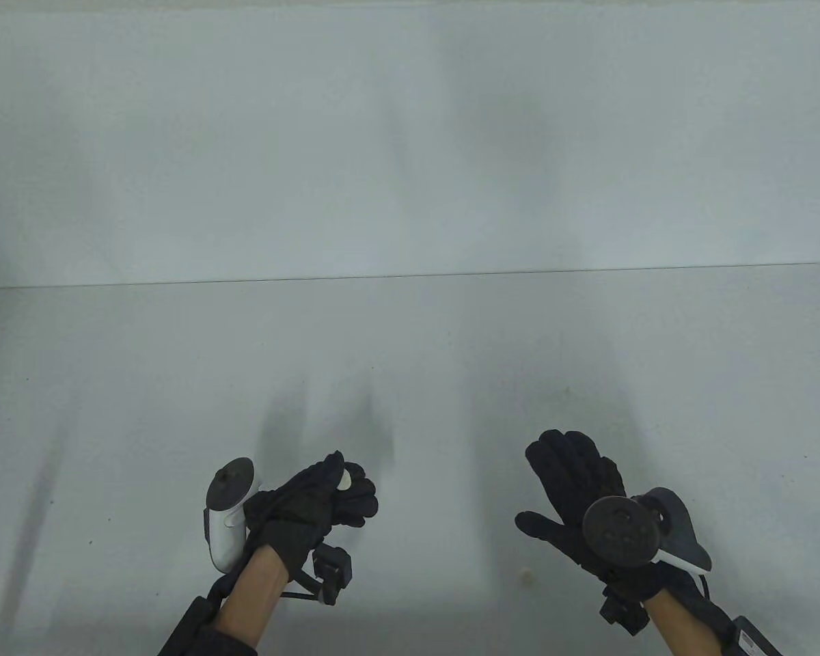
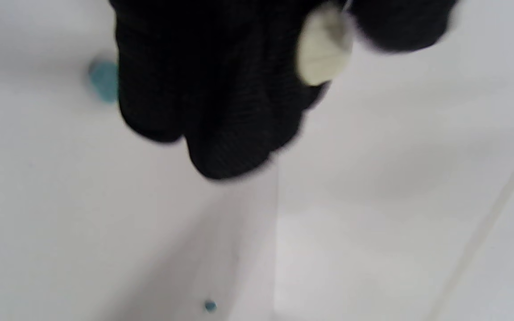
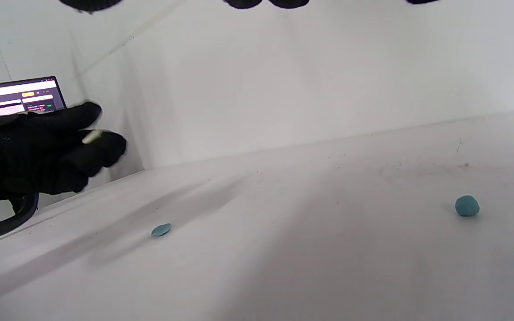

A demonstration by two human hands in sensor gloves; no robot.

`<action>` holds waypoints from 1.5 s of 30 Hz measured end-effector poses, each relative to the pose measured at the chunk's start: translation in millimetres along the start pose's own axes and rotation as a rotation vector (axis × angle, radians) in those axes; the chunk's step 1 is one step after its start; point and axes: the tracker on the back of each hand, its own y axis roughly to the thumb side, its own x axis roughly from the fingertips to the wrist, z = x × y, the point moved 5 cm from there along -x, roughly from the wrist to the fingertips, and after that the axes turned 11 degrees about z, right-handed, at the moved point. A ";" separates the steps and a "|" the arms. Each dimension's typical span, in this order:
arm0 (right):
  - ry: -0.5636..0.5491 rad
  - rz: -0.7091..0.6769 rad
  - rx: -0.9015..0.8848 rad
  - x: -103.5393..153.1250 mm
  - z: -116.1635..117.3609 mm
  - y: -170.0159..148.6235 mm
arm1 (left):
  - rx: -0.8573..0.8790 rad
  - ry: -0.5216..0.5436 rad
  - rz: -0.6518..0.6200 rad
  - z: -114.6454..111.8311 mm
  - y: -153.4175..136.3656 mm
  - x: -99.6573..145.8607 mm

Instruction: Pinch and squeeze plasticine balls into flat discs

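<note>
My left hand [image 1: 345,488] pinches a pale white plasticine piece [image 1: 347,480] between thumb and fingers, a little above the table. In the left wrist view the piece [image 2: 325,47] looks flattened, and in the right wrist view it [image 3: 92,136] shows edge-on as a thin disc. My right hand [image 1: 567,478] is open and empty, fingers spread, palm down, to the right of the left hand. Only its fingertips [image 3: 243,3] show in the right wrist view. A blue ball [image 3: 467,206] and a flat blue disc [image 3: 161,230] lie on the table.
A white wall rises behind the white table [image 1: 410,355]. A blue piece [image 2: 103,81] and a small blue bit [image 2: 210,306] show blurred in the left wrist view. A small pale spot [image 1: 525,574] lies between the hands. A lit laptop screen [image 3: 16,96] stands at the far left.
</note>
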 end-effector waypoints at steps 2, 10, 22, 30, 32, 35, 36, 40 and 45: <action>0.003 0.002 0.000 0.1 0.5 -0.2 | 0.071 -0.048 -0.002 -3.6 -2.6 0.4; -0.001 0.003 0.000 0.2 -0.3 -0.3 | -0.007 0.023 0.030 -1.0 -2.1 -1.2; -0.002 0.000 0.000 0.1 -0.4 -0.1 | -0.074 0.080 0.000 -0.3 6.9 1.5; 0.005 0.003 0.000 -0.3 0.7 -0.5 | 0.039 -0.061 0.007 -9.2 -1.0 -2.5; 0.004 0.004 0.001 0.0 0.7 -0.6 | -0.005 -0.043 -0.001 -9.0 1.3 -2.4; 0.005 0.005 -0.001 -0.5 0.9 -1.0 | -0.033 -0.037 -0.017 -9.6 4.4 -2.8; 0.008 0.007 0.001 -0.6 1.3 -1.1 | -0.031 -0.034 -0.019 -9.3 4.5 -2.8; 0.008 0.005 0.001 -0.6 1.4 -0.8 | -0.070 0.006 -0.027 -6.1 7.8 -1.7; 0.006 0.003 0.002 -0.5 1.3 -0.6 | -0.097 0.056 -0.033 -3.4 11.0 1.3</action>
